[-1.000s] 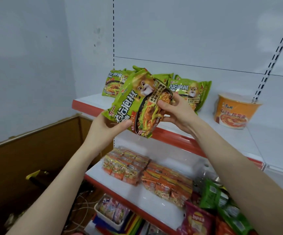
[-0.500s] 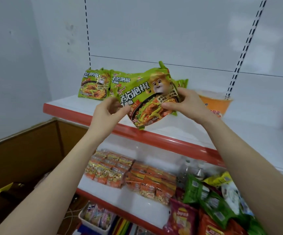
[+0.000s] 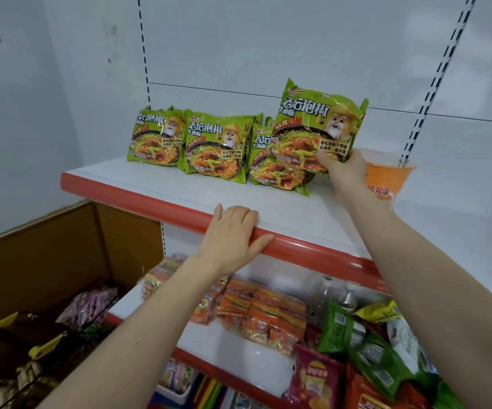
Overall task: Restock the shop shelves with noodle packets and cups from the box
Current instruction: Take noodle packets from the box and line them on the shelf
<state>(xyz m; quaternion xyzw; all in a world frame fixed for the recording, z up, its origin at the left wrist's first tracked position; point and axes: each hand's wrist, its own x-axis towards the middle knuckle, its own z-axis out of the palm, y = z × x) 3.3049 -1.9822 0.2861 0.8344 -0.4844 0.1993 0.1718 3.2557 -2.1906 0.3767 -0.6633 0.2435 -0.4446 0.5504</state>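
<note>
My right hand (image 3: 345,171) grips the lower right corner of a green noodle packet (image 3: 312,125), holding it upright above the white top shelf (image 3: 298,214). Three more green packets stand in a row against the back panel: one far left (image 3: 156,137), one in the middle (image 3: 215,146), and one (image 3: 271,169) partly hidden behind the held packet. My left hand (image 3: 233,234) rests flat on the shelf's red front edge, holding nothing. An orange noodle cup (image 3: 389,178) stands just right of my right hand, partly hidden by my wrist.
The lower shelf (image 3: 209,343) carries orange snack packets (image 3: 256,311), green bags (image 3: 365,343), a red crisp bag (image 3: 315,379) and bottles (image 3: 327,293). A brown counter (image 3: 47,255) stands at left, with a wire basket (image 3: 70,326) of goods below it.
My left hand let go of the packet and dropped onto the shelf's red edge. My right hand carried the packet rightward and turned it upright over the third packet in the row.
</note>
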